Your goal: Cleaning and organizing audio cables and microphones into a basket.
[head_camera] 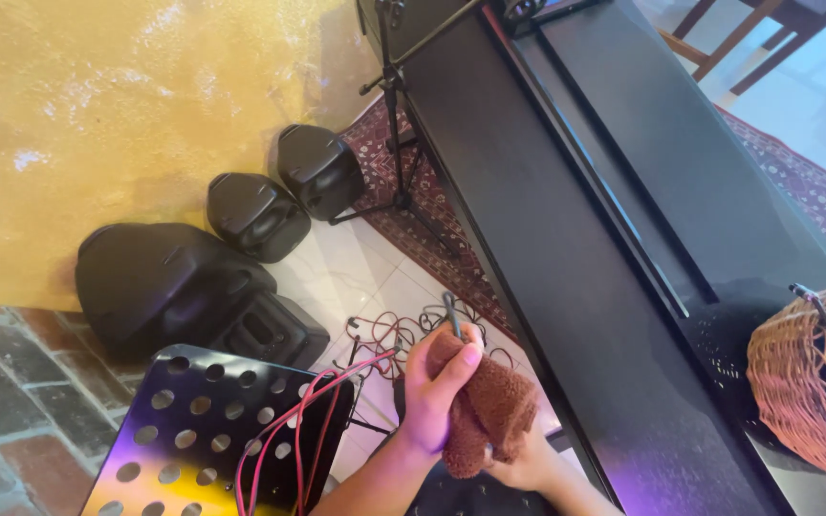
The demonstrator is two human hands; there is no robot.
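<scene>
Yellow wall and tiled floor lie below us in the head view; our left hand pinches a thin dark rod against the brown cloth, which our right hand clutches underneath. Loose red cables nearby might snag our hands.

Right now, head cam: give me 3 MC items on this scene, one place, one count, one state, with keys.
1. Where is the wicker basket?
A. on the floor by the wall
B. on the black piano top, at the right
C. on the perforated stand

2. How many black speakers stand along the yellow wall?
A. one
B. three
C. five

3. How is the brown cloth held?
A. in both hands
B. lying loose on the floor
C. draped on the stand

Key: 1 B, it sits on the piano top. 2 B, one large, two small. 3 A, left hand and right hand grip it around a thin rod.
</scene>
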